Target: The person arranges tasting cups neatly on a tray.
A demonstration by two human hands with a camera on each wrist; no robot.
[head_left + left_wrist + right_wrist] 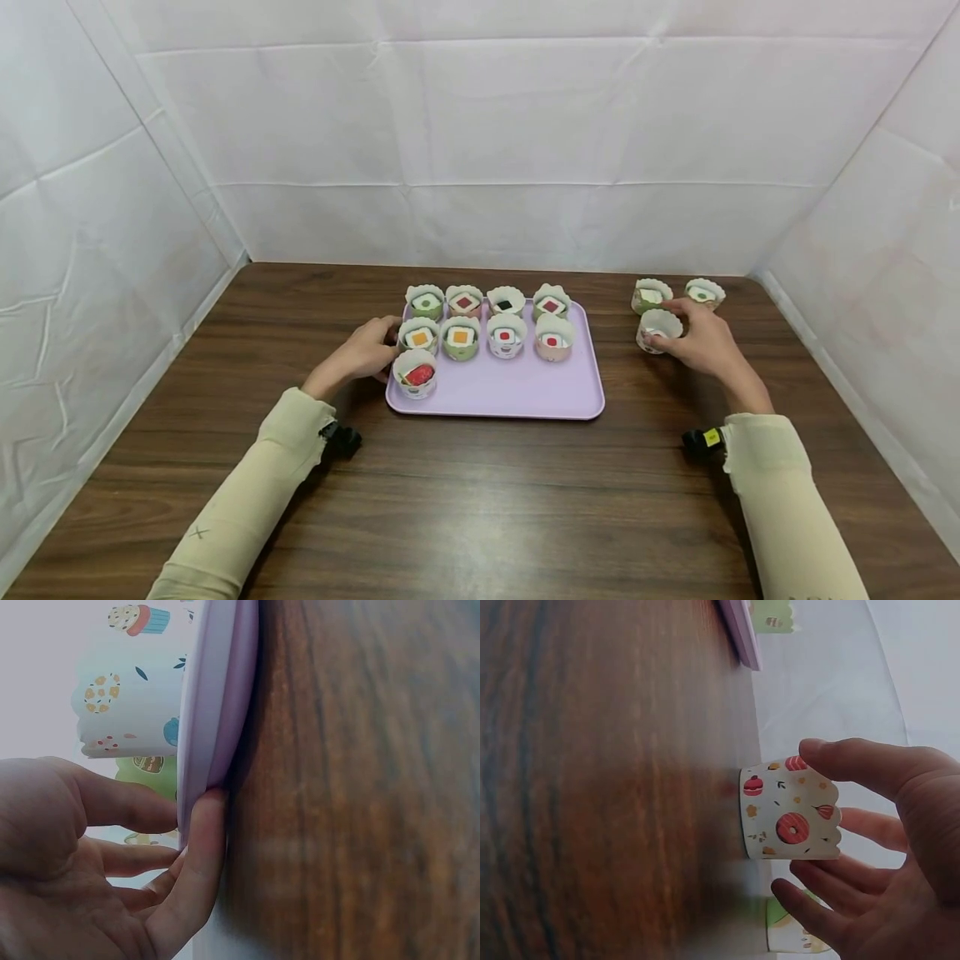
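Note:
My left hand (367, 346) pinches the left rim of a lilac tray (517, 392), thumb and fingertips on opposite sides of the edge in the left wrist view. Several patterned paper baking cups stand upright on that tray, and the nearest to this hand is a white cup (411, 367) with a red piece inside. Off to the right, my right hand (705, 337) holds a white scalloped paper cup (787, 814) with doughnut prints, thumb on one side and fingers on the other. Its base is at the table top. A small white piece with red shows inside it.
Behind the held cup stand a green paper cup (648, 297) and another paper cup (705, 293), each with a white piece inside. Brown wood-grain table (480, 492) lies under everything. White sheeting (510, 125) walls the back and both sides.

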